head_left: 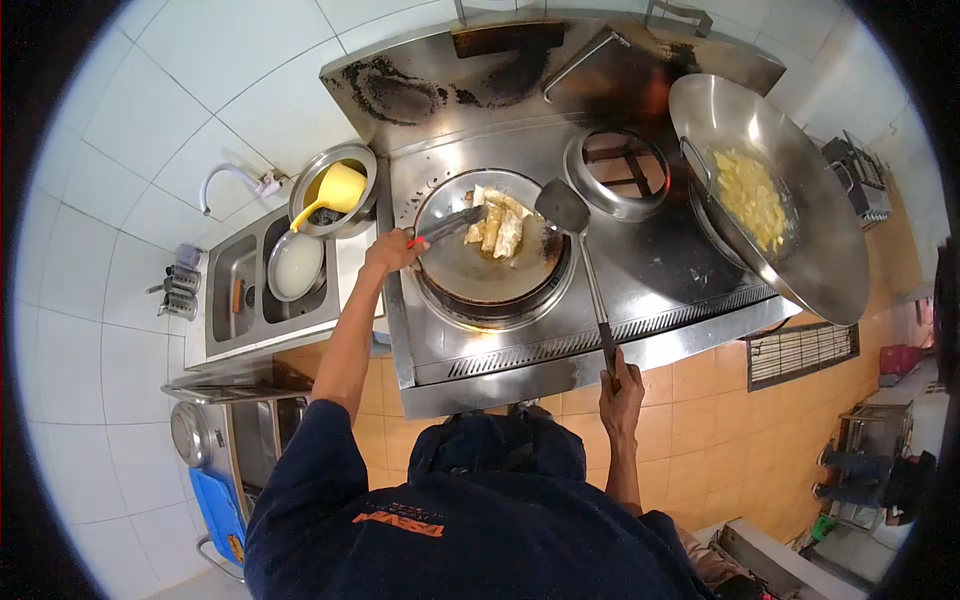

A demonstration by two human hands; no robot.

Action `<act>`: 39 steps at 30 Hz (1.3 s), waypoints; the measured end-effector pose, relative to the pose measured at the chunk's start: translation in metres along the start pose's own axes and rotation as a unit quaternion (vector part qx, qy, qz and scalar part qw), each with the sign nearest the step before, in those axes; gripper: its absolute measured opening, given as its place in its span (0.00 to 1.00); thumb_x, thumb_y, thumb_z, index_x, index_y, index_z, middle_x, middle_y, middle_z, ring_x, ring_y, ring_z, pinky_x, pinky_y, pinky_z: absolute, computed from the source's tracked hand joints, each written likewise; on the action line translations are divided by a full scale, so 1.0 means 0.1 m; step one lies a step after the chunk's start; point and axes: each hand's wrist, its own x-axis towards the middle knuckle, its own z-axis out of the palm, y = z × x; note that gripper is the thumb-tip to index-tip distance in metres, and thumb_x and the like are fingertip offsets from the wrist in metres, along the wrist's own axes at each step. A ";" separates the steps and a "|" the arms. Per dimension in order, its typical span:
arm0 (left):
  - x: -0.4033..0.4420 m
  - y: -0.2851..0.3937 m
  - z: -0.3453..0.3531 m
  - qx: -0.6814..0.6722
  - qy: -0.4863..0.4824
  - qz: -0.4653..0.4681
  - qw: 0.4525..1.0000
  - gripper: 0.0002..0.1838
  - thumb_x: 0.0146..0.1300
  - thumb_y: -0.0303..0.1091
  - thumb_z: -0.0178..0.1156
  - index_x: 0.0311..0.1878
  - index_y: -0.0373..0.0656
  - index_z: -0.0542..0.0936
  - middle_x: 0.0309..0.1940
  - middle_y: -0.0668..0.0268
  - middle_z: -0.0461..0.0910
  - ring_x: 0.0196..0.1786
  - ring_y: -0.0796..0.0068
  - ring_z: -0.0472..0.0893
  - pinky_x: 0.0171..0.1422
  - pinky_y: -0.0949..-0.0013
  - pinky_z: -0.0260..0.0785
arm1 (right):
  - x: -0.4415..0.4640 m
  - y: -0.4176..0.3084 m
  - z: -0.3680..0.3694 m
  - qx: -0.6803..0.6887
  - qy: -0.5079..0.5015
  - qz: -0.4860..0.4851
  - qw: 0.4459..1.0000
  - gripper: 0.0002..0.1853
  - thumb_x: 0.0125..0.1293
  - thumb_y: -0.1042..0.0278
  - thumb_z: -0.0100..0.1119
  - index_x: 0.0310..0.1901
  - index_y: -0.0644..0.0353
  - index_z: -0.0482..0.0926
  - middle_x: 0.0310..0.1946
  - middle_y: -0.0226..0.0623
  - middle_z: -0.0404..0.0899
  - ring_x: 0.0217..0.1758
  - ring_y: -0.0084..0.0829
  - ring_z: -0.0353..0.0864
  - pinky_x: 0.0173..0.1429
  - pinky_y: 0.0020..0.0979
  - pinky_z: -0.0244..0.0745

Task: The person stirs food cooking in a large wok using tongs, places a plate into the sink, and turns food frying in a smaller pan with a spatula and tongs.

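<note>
Several pale, browned long pieces of food (pixel 508 232) lie in a round wok (pixel 470 270) on the left burner. My left hand (pixel 395 250) is closed round a dark, long, narrow utensil (pixel 455 222) with a red part by the fingers; its far end reaches the food, and its exact kind is unclear. In my right hand (pixel 621 395), closed on the black handle, is a wok spatula (pixel 588 262). Its dark blade is raised over the right rim of the wok, apart from the food.
A large tilted steel wok (pixel 840 245) with yellow food pieces stands at right. An open burner ring (pixel 625 185) lies between the woks. At left are a sink (pixel 236 285), a pot (pixel 362 165) with a yellow dipper (pixel 340 187), and a bowl of whitish liquid (pixel 297 267).
</note>
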 end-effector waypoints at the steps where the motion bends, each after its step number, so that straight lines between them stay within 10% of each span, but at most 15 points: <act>1: 0.08 -0.01 -0.01 -0.004 -0.008 0.006 1.000 0.35 0.59 0.64 0.58 0.35 0.32 0.81 0.30 0.47 0.82 0.40 0.50 0.83 0.44 0.53 0.74 | 0.00 0.00 -0.02 -0.001 -0.002 0.015 1.000 0.25 0.63 0.79 0.58 0.63 0.64 0.72 0.32 0.45 0.73 0.29 0.36 0.73 0.34 0.34 0.71; 7: 0.38 -0.15 -0.04 -0.227 -0.115 -0.024 0.967 0.34 0.54 0.61 0.66 0.21 0.30 0.79 0.14 0.56 0.74 0.20 0.65 0.77 0.27 0.63 0.72 | -0.07 -0.03 -0.15 -0.012 -0.019 0.075 0.997 0.25 0.63 0.78 0.58 0.63 0.64 0.70 0.35 0.48 0.73 0.37 0.46 0.76 0.43 0.41 0.73; 10: 0.47 -0.23 -0.01 -0.143 -0.090 0.003 0.986 0.30 0.52 0.60 0.68 0.34 0.35 0.85 0.22 0.54 0.80 0.28 0.60 0.82 0.36 0.61 0.74 | -0.13 0.00 -0.15 -0.030 0.014 0.033 0.999 0.25 0.62 0.78 0.58 0.62 0.65 0.72 0.29 0.43 0.70 0.27 0.34 0.71 0.31 0.34 0.69; 12: 0.51 -0.20 -0.07 -0.033 -0.082 0.045 0.995 0.29 0.50 0.61 0.68 0.43 0.44 0.86 0.41 0.52 0.83 0.45 0.53 0.82 0.52 0.59 0.74 | -0.16 -0.07 -0.17 -0.022 0.001 0.070 0.997 0.25 0.62 0.78 0.58 0.63 0.64 0.71 0.32 0.45 0.71 0.32 0.40 0.73 0.38 0.37 0.71; 18: 0.70 0.00 -0.21 0.064 -0.138 0.069 0.986 0.35 0.49 0.64 0.67 0.51 0.44 0.83 0.55 0.53 0.76 0.59 0.53 0.76 0.64 0.57 0.68 | -0.24 -0.21 -0.12 -0.007 -0.014 0.099 0.995 0.24 0.64 0.76 0.58 0.62 0.65 0.71 0.33 0.46 0.72 0.35 0.42 0.75 0.40 0.38 0.72; 33: 0.67 0.22 -0.08 0.144 -0.164 0.050 0.975 0.47 0.58 0.77 0.44 0.49 0.33 0.79 0.49 0.41 0.79 0.56 0.46 0.77 0.60 0.52 0.70 | -0.23 -0.23 0.01 0.002 0.005 0.051 0.999 0.25 0.64 0.76 0.59 0.63 0.62 0.71 0.35 0.44 0.74 0.31 0.32 0.74 0.36 0.32 0.72; 39: 0.81 0.22 -0.09 0.099 -0.222 0.085 0.966 0.38 0.65 0.66 0.49 0.48 0.31 0.79 0.46 0.42 0.80 0.53 0.46 0.79 0.55 0.52 0.70 | -0.22 -0.30 -0.11 0.017 -0.017 0.101 0.995 0.24 0.64 0.76 0.58 0.63 0.59 0.72 0.35 0.46 0.73 0.36 0.41 0.76 0.41 0.37 0.73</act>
